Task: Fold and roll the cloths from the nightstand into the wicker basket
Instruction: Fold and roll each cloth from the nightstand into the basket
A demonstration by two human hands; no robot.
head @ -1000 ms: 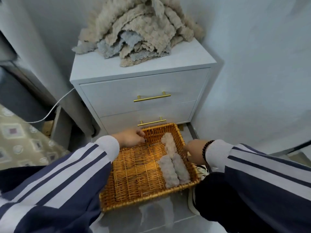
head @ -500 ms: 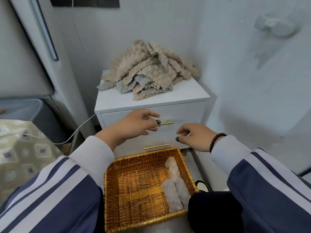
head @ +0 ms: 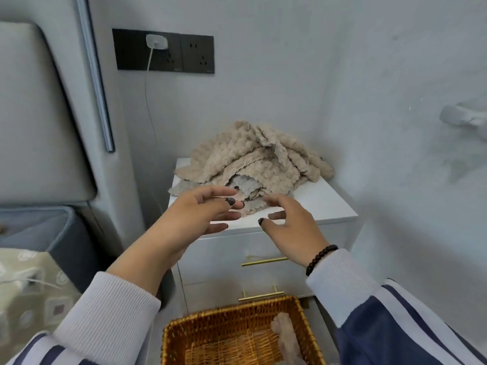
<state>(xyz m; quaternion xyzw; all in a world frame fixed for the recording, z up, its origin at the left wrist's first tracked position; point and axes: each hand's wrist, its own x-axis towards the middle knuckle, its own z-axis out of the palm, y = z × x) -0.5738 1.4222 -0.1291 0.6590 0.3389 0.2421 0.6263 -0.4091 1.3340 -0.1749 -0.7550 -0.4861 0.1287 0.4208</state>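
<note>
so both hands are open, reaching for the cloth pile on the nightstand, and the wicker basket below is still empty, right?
Not empty: the head view shows a rolled cloth already lying in the wicker basket, along its right side. The rest stands: left hand and right hand are open, reaching toward the cloth pile on the nightstand.

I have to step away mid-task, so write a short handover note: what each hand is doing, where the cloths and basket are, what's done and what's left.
Left hand: open, fingers spread, empty, reaching toward the front edge of the cloth pile.
Right hand: open, empty, also near the pile's front edge; neither hand grips a cloth yet.
Cloth pile: beige and grey cloths heaped unfolded on the white nightstand.
Wicker basket: on the floor in front of the drawers, with a rolled cloth along its right side; part of the basket is out of frame.
Done: at least one roll placed.
Left: take a cloth, fold, roll, place; repeat for the pile.
</note>
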